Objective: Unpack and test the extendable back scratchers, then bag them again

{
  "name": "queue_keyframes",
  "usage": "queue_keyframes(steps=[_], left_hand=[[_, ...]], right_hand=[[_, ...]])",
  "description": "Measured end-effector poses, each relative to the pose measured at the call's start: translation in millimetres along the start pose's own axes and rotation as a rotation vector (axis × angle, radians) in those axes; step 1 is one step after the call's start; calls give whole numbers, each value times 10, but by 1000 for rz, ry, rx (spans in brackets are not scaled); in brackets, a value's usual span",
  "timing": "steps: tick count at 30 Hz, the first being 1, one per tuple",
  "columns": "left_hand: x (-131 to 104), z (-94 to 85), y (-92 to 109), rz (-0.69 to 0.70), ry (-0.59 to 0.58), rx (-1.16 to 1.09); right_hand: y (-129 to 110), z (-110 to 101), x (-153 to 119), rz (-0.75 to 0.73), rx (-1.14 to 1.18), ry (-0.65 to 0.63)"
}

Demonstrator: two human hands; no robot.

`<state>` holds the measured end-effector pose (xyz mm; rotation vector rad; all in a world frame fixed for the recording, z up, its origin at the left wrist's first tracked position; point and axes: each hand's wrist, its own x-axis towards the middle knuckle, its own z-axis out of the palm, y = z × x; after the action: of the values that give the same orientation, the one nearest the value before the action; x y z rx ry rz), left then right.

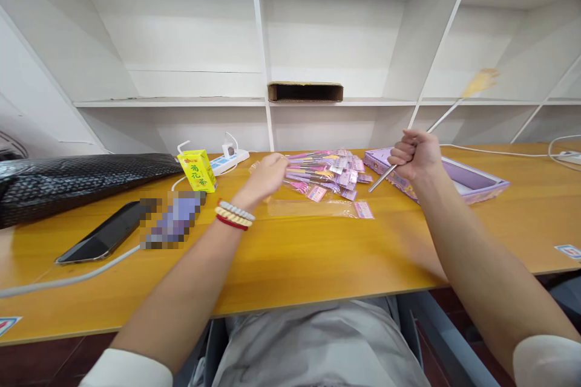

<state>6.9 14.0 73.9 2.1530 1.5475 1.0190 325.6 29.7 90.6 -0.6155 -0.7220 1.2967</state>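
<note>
My right hand (415, 154) is raised above the table, its fist wrapped round a thin metal rod with a yellow hand-shaped head (480, 82). The rod slants up to the right, its bare lower end pointing down toward the table. At the left end of a pile of clear packets (336, 169) is my left hand (270, 176), fingers curled together. Whatever its fingertips hold is hidden. The packets contain pink, purple and yellow pieces with dark rods. In front of the pile a flat clear plastic bag with a pink label (363, 210) lies on the table.
A purple open box (476, 180) lies behind my right forearm. To the left are a yellow drink carton (198, 171), a power strip (229, 161), a black phone (106, 233), a white cable and a black wrapped bundle (82, 184). White shelves hold a cardboard box (305, 92).
</note>
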Motion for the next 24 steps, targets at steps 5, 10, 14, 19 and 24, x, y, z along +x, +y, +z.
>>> queue_keyframes(steps=[5, 10, 14, 19, 24], left_hand=[[136, -397, -492, -201, -31, 402], [145, -385, -1093, -369, -5, 697], [85, -267, -1292, -394, 11, 787], [21, -222, -1344, -506, 83, 833], [-9, -235, -1336, -547, 92, 858]], right_hand=[[376, -46, 101, 159, -55, -72], [665, 13, 72, 141, -152, -152], [811, 8, 8, 118, -191, -237], [908, 5, -40, 139, -201, -224], [971, 3, -76, 198, -180, -237]])
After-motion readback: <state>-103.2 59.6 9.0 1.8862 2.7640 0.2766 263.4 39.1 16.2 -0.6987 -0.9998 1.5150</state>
